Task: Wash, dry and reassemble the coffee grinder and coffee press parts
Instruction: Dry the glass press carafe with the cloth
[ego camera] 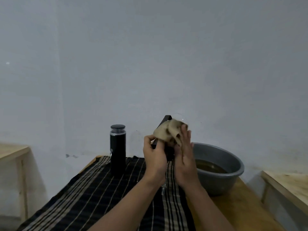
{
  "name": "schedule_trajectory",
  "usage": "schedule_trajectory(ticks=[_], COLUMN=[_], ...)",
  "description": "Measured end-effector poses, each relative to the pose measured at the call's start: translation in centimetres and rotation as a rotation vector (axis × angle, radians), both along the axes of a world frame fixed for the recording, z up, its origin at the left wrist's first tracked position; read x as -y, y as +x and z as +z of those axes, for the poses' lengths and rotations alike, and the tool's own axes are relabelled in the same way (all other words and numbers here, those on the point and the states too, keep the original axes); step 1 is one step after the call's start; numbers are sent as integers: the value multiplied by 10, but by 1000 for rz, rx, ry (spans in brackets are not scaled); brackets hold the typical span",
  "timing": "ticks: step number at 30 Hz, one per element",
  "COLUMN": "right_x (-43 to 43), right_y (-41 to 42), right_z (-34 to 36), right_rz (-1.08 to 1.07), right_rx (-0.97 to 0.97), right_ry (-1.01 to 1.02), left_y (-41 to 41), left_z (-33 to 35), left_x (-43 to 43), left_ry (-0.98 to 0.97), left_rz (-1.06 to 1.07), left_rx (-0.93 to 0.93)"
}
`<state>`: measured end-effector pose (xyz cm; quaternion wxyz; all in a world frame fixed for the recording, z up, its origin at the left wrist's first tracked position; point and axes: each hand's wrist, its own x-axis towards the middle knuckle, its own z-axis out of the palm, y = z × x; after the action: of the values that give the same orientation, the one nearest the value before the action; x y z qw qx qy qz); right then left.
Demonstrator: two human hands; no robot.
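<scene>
The left hand [155,157] curls round a dark handled press part [170,154], raised between both hands; the right hand [185,162], fingers straight, presses a crumpled beige cloth [167,133] against it. If damp, it could slip (into the grey plastic basin [233,161] just right of the right hand).

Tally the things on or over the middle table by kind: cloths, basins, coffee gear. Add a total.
Cloths: 2 - crumpled beige rag, black striped tablecloth
Basins: 1 - round grey plastic basin
Coffee gear: 2 - black cylindrical grinder, dark held part
Total: 5
</scene>
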<state>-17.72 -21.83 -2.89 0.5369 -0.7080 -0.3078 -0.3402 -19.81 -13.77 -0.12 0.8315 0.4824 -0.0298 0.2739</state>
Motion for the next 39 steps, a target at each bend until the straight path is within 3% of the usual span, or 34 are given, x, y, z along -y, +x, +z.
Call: schedule_trajectory(ticks=[4,6,8,12,16,18,19,21,23,25,27,30,33,36,39], right_x=[11,24,31,28,28,20,15,8,5,4,2,14,32,31,16], right_y=[15,19,19,12,4,1,0,-4,-8,-10,-11,-8,-2,-4,-9], right_z=[41,63,69,47,39,34,33,36,42,44,39,34,36,34,25], right_rz=[262,388,475,496,409,307,263,188,144,104,176,388,501,514,376], right_rx=[-586,-767,-843,-809,-752,-714,-702,-648,-573,-453,-373,-587,-743,-702,-520], right_ry=[574,811,876,801,843,924,963,946,837,689,499,378,237,282,315], left_y=[-10,-10,-7,-2,-4,2,3,2,0,-2,1,-2,-5,-5,0], left_z=[-15,-18,-15,-5,-2,2,2,-4,-10,-7,-3,-8,-8,2,7], left_x=[18,15,10,-3,-21,-15,-10,-4,-5,-7,-9,-12,-20,-26,-20], left_ry=[134,190,186,-45,65,194,259,454,676,716,615,599,682,642,447], left_rz=[-15,-94,-177,-389,-703,-491,-283,250,371,160,32,18,-162,-350,-272], left_rx=[85,119,117,-55,-264,-336,-309,-68,112,74,42,52,-42,-19,-1])
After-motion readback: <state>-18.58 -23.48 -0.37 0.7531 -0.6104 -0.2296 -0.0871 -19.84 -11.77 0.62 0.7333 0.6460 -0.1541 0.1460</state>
